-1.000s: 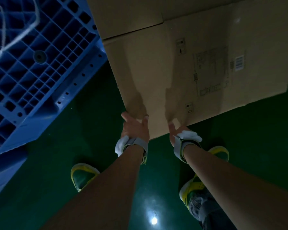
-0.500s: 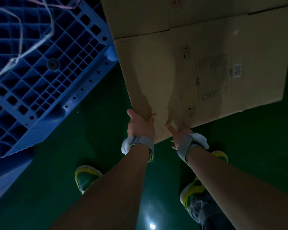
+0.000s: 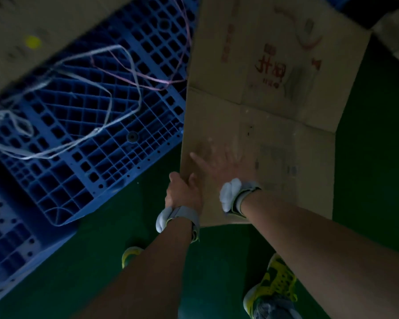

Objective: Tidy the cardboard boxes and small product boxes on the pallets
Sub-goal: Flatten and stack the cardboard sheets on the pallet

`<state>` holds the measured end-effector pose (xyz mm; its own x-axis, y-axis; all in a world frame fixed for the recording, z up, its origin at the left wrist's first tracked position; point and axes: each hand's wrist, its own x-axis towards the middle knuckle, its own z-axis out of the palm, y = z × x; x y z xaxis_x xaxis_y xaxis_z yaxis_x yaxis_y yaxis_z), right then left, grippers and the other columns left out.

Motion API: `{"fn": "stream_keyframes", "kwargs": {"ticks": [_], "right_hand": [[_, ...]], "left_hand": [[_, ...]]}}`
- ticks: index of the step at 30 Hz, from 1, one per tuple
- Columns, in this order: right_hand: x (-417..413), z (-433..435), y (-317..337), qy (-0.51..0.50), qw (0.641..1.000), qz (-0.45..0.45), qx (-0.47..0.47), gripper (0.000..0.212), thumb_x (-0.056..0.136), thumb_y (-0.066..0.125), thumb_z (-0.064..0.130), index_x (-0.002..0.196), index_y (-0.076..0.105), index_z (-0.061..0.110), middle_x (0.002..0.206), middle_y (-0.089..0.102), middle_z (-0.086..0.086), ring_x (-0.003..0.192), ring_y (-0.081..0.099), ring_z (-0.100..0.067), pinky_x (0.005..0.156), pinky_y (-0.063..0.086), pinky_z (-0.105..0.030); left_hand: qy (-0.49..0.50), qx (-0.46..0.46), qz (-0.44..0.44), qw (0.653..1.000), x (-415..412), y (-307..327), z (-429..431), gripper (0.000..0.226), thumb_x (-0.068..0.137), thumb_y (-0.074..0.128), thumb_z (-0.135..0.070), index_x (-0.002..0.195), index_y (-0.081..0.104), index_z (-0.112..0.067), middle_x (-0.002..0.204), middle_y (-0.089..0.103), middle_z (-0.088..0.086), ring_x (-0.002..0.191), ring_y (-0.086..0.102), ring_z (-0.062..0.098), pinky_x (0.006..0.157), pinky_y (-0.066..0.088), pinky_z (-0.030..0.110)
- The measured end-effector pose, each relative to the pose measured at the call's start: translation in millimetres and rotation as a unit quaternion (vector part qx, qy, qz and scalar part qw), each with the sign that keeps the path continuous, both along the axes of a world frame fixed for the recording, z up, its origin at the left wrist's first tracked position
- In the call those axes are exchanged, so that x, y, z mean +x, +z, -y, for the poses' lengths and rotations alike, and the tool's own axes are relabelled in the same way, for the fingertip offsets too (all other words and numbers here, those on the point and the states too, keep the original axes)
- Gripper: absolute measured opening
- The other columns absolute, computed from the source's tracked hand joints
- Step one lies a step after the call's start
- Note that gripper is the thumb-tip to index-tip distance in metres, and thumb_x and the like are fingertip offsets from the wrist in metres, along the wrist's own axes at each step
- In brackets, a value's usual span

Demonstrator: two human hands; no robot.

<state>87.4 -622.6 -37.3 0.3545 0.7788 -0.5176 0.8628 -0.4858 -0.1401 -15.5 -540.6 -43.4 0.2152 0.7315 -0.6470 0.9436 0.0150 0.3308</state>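
Note:
A large flattened cardboard box [image 3: 274,125] with red printed characters stretches from the top centre down to my hands. My left hand [image 3: 182,192] grips its near left edge, thumb over the top. Flat on the cardboard's face, just right of that edge, lies my right hand [image 3: 219,164] with fingers spread; it looks blurred. A blue plastic pallet [image 3: 83,125] lies on the green floor to the left, its corner close to the cardboard's left edge.
Loose white and pink strapping [image 3: 78,107] lies tangled on the pallet. Another cardboard box [image 3: 32,35] with a yellow dot sits at the top left. More cardboard [image 3: 394,31] shows at the top right. My yellow shoes [image 3: 274,284] stand on the green floor [image 3: 373,157].
The cardboard has swung round and now shows the red-printed panel. My right hand moved from the near edge up onto the cardboard's face. The view shifted toward the pallet and strapping.

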Motion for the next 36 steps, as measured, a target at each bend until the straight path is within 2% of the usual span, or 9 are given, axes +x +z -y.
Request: {"fn": "stream_keyframes", "kwargs": {"ticks": [2,5,9,16,23,28,31,33,36], "right_hand": [[-3,-20,18,0.029,0.999,0.008,-0.030,0.090,0.091,0.044,0.060,0.134,-0.032,0.040,0.156,-0.027,-0.009,0.144,0.002,-0.048,0.107,0.003,-0.072],[-13,-46,46,0.047,0.998,0.027,-0.038,0.091,0.094,0.045,0.051,0.131,-0.037,0.035,0.146,-0.040,-0.007,0.143,-0.006,-0.048,0.103,0.002,-0.077],[-16,-82,87,0.051,0.995,0.079,-0.043,0.091,0.097,0.046,0.034,0.140,-0.034,0.027,0.155,-0.030,-0.012,0.143,-0.013,-0.046,0.101,-0.002,-0.079],[-23,-152,140,0.102,0.989,0.099,-0.046,0.107,0.094,0.052,0.024,0.122,-0.051,0.028,0.149,-0.040,-0.010,0.142,-0.016,-0.047,0.097,-0.002,-0.080],[-44,-242,173,0.136,0.986,0.091,-0.019,0.114,0.094,0.051,0.029,0.109,-0.061,0.037,0.138,-0.051,-0.008,0.143,-0.012,-0.045,0.097,-0.002,-0.079],[-57,-316,199,0.172,0.978,0.095,-0.070,0.115,0.087,0.059,0.037,0.126,-0.049,0.040,0.157,-0.028,-0.006,0.144,-0.008,-0.044,0.096,-0.006,-0.078],[-73,-357,200,0.169,0.977,0.079,-0.106,0.088,0.096,0.045,0.037,0.145,-0.027,0.031,0.159,-0.018,-0.011,0.144,0.000,-0.044,0.105,0.005,-0.074],[-78,-368,198,0.134,0.983,0.049,-0.118,0.073,0.100,0.036,0.038,0.150,-0.016,0.026,0.160,-0.006,-0.017,0.142,0.013,-0.046,0.110,0.020,-0.064],[-80,-386,186,0.204,0.973,0.030,-0.105,0.087,0.095,0.047,0.037,0.151,-0.017,0.022,0.159,-0.001,-0.023,0.133,0.034,-0.047,0.101,0.041,-0.053]], "left_hand": [[-0.018,0.009,-0.001,1.000,-2,18,-15,0.030,0.095,0.045,-0.045,0.091,0.034,-0.016,0.071,0.046,-0.002,0.060,0.044,0.021,0.060,0.035,0.032],[-0.038,0.046,0.020,0.998,-5,49,-46,0.031,0.096,0.040,-0.048,0.090,0.036,-0.018,0.068,0.046,-0.002,0.059,0.045,0.023,0.059,0.036,0.035],[-0.064,0.081,0.044,0.994,-7,91,-87,0.035,0.096,0.035,-0.053,0.090,0.037,-0.019,0.069,0.047,-0.003,0.057,0.047,0.020,0.056,0.037,0.034],[-0.031,0.072,0.042,0.996,-26,149,-157,0.036,0.096,0.036,-0.054,0.092,0.043,-0.019,0.076,0.053,0.000,0.069,0.056,0.026,0.065,0.049,0.039],[0.091,0.070,0.057,0.992,-55,191,-226,0.035,0.097,0.037,-0.052,0.093,0.042,-0.017,0.071,0.045,-0.003,0.058,0.043,0.018,0.057,0.037,0.033],[0.216,0.071,0.056,0.972,-75,209,-291,0.039,0.098,0.036,-0.049,0.108,0.048,-0.013,0.088,0.056,0.006,0.057,0.039,0.016,0.046,0.025,0.029],[0.294,0.066,0.047,0.952,-104,212,-333,0.045,0.098,0.037,-0.048,0.119,0.050,-0.011,0.106,0.064,0.013,0.066,0.050,0.024,0.052,0.030,0.030],[0.320,0.069,0.033,0.944,-116,211,-351,0.046,0.098,0.037,-0.049,0.120,0.050,-0.011,0.106,0.064,0.014,0.059,0.048,0.022,0.049,0.030,0.029],[0.344,0.073,0.031,0.936,-129,197,-381,0.050,0.098,0.038,-0.049,0.129,0.049,-0.011,0.115,0.063,0.016,0.089,0.061,0.035,0.061,0.036,0.033]]}}
